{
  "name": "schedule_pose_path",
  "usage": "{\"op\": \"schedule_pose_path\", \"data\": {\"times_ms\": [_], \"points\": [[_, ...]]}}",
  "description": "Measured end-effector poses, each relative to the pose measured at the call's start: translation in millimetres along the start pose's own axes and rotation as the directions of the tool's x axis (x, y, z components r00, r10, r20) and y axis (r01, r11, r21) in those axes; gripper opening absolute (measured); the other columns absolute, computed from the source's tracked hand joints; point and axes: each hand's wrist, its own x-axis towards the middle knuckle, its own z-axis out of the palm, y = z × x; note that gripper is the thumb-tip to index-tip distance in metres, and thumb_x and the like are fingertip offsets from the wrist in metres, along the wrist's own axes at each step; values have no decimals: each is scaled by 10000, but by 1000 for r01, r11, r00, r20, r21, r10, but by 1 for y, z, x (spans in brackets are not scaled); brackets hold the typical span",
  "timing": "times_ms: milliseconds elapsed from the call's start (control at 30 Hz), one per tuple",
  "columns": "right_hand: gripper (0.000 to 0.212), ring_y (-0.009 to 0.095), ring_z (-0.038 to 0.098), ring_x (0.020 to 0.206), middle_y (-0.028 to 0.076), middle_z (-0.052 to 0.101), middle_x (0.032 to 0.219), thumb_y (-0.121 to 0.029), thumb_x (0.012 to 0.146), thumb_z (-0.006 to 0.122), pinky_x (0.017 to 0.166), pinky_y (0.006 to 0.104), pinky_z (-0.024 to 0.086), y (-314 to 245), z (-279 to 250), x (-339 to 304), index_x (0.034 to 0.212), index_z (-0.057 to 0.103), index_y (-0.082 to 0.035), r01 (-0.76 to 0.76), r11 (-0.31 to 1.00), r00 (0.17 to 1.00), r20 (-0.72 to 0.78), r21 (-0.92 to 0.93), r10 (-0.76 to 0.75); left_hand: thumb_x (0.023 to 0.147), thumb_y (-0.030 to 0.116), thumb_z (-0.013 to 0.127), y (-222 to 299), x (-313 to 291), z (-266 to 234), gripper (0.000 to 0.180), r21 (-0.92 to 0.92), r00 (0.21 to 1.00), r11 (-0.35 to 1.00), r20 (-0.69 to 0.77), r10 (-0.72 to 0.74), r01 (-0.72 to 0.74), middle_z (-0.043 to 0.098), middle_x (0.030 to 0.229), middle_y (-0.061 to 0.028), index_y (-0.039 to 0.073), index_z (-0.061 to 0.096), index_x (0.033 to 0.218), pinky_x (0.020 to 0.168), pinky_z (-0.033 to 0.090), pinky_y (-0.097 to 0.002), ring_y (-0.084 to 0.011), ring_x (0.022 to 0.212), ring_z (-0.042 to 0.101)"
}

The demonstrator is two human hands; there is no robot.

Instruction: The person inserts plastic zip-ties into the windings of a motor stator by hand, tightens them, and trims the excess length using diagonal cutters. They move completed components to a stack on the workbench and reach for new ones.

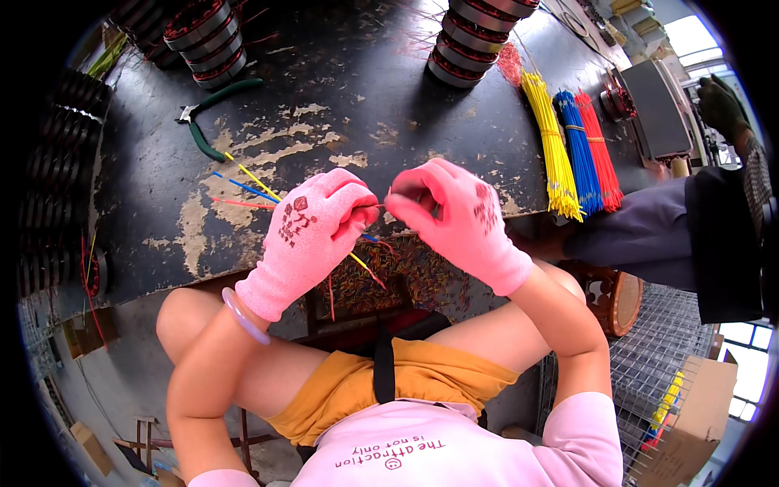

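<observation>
My left hand (312, 231), in a pink glove, is closed around a few insulated wires. A yellow wire (253, 178), a blue wire (251, 190) and a red wire (242, 204) stick out past its far side, and their other ends hang below the fingers. Close by on the right, my right hand (458, 219), gloved alike, pinches at a thin reddish wire end that spans the small gap between my fingertips. Both hands are above the table's near edge. Exactly how the pinched end joins the others is hidden by the fingers.
Green-handled cutters (208, 144) lie on the worn black table (324, 89). Stacked motor stators (207, 45) stand behind, with another stack (466, 49) farther right. Yellow (550, 146), blue (578, 146) and red wire bundles (599, 150) lie at right. Wire scraps (438, 280) fill the space below. Another person's leg (641, 227) is close at right.
</observation>
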Motion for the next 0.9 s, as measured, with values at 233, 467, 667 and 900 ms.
{"op": "schedule_pose_path", "data": {"times_ms": [233, 467, 667, 900], "points": [[234, 111, 648, 748, 43, 707, 849, -244, 1031, 584, 664, 265, 509, 3, 5, 3, 1051, 686, -35, -690, 445, 721, 597, 570, 352, 855, 33, 693, -1, 1, -1, 124, 9, 999, 999, -7, 33, -33, 662, 996, -113, 29, 674, 978, 765, 541, -393, -323, 892, 667], [168, 241, 668, 715, 81, 718, 877, -185, 987, 603, 669, 317, 511, -1, -4, -3, 1030, 673, -38, 293, 917, 953, 12, -270, -301, 857, 63, 717, 1, 0, 0, 121, 14, 1000, 1000, -12, 12, -12, 665, 991, -116, 33, 680, 968, 763, 545, -396, -327, 895, 669], [254, 132, 623, 773, 53, 699, 905, -240, 1006, 582, 708, 295, 504, -2, -5, 8, 1034, 681, -8, -636, 648, 750, 532, 418, 393, 855, 70, 722, 1, 1, 1, 119, 70, 997, 995, -13, 77, -75, 665, 978, -105, 45, 682, 965, 768, 542, -391, -321, 896, 667], [285, 192, 655, 653, 73, 666, 719, -289, 985, 661, 633, 336, 514, 10, -41, -30, 887, 703, -25, -383, 924, 881, 305, 7, 363, 847, 67, 696, 0, -3, -2, 118, 70, 1000, 997, 11, 26, -27, 646, 949, -77, 77, 661, 960, 767, 529, -413, -312, 894, 650]]}}
